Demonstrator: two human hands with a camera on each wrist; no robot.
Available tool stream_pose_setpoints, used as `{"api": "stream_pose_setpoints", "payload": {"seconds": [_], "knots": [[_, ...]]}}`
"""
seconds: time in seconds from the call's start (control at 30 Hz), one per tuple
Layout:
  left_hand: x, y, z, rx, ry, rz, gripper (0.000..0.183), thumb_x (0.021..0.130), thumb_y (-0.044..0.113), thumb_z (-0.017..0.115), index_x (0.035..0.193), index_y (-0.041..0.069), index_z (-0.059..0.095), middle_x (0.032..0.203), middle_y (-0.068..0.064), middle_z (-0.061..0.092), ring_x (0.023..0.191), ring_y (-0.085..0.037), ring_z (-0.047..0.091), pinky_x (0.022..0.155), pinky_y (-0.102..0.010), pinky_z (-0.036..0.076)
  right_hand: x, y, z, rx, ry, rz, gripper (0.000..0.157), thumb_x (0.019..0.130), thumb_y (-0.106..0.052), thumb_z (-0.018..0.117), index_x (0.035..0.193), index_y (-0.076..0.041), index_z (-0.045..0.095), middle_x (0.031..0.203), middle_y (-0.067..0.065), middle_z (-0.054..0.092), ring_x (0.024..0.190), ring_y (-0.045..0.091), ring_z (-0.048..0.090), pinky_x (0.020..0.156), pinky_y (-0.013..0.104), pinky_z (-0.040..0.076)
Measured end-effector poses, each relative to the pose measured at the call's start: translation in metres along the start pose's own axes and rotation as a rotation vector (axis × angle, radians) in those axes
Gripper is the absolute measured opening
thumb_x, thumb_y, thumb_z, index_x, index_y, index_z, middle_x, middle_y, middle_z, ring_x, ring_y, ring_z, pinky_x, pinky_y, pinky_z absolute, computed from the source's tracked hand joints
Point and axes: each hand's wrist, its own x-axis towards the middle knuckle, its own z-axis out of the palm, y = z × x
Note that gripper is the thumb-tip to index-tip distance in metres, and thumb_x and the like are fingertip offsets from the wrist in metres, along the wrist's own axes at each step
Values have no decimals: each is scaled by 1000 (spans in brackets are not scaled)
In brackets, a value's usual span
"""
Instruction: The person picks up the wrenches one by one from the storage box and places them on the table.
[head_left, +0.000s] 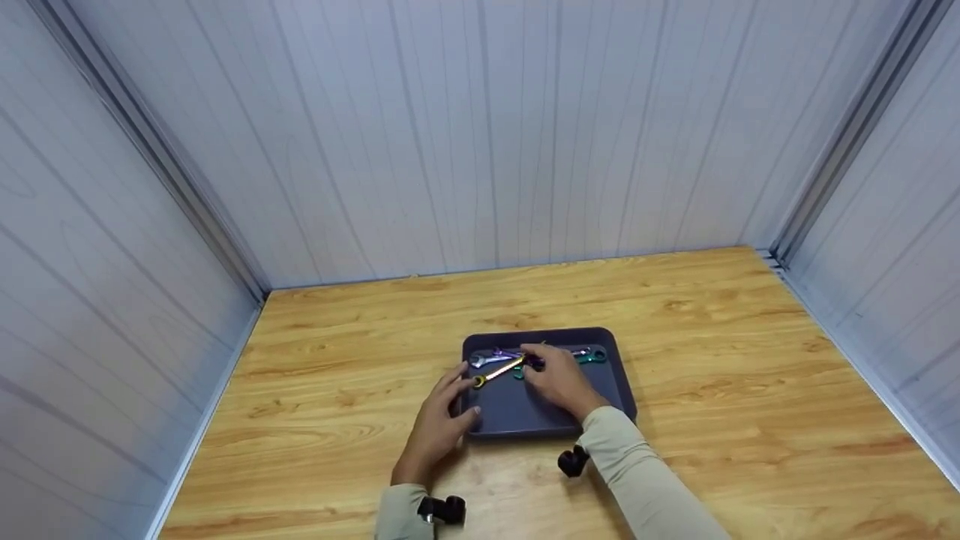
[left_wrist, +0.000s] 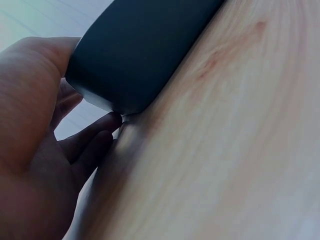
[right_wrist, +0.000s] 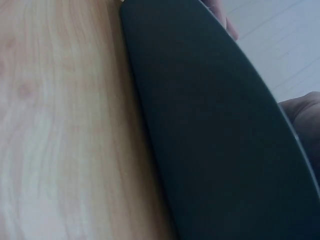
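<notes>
A dark grey tray (head_left: 525, 416) lies on the table with several coloured wrenches inside. My right hand (head_left: 561, 381) reaches over it, thumb and index finger pinching one end of a gold wrench (head_left: 501, 370). The wrench slants down left, its ring end near my left fingertips. My left hand (head_left: 442, 421) rests at the tray's left side, fingers spread loosely over the rim. In the left wrist view the thumb (left_wrist: 47, 55) passes over the tray's corner, and other fingers (left_wrist: 95, 145) lie by its outer wall. The tray wall (right_wrist: 210, 120) hides most of my right hand in the right wrist view.
Behind the gold wrench lie a silver wrench (head_left: 480, 361), a purple wrench (head_left: 500, 352) and a green wrench (head_left: 598, 355), partly covered by my right hand. The wood-grain table (head_left: 337, 360) meets a pale panel wall (head_left: 517, 150) at the back, with side panels left and right.
</notes>
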Motion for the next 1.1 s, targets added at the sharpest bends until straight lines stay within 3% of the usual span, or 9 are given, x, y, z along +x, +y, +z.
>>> {"api": "stream_pose_setpoints", "payload": {"seconds": [0.27,0.43,0.9,1.1], "knots": [[-1,1,0,-19,4,-5,43,91,10,72,132,6,64,157,0,40,146,-26,30,118,-47,26,0,-5,-6,-41,-73,53,47,97,-17,66,142,-6,57,141,14,56,133,34,48,106,52,43],[-1,1,0,-36,-3,-2,43,91,8,72,133,6,63,158,-3,38,147,-27,30,118,-46,28,-1,-9,-12,-102,-102,78,46,97,-19,66,141,-7,57,138,12,59,119,28,58,98,48,49],[-1,2,0,-48,-19,-28,45,90,7,72,133,4,62,159,-2,37,147,-26,27,119,-46,25,5,-11,-20,-227,-128,63,27,94,-14,71,120,-7,72,109,4,71,97,18,65,85,39,55],[0,4,-1,-68,-23,-28,47,89,6,73,134,2,61,159,-4,35,147,-28,28,119,-46,26,9,-13,-19,-295,-113,57,18,94,-18,71,109,-12,78,106,1,73,91,16,66,79,39,57]]}}
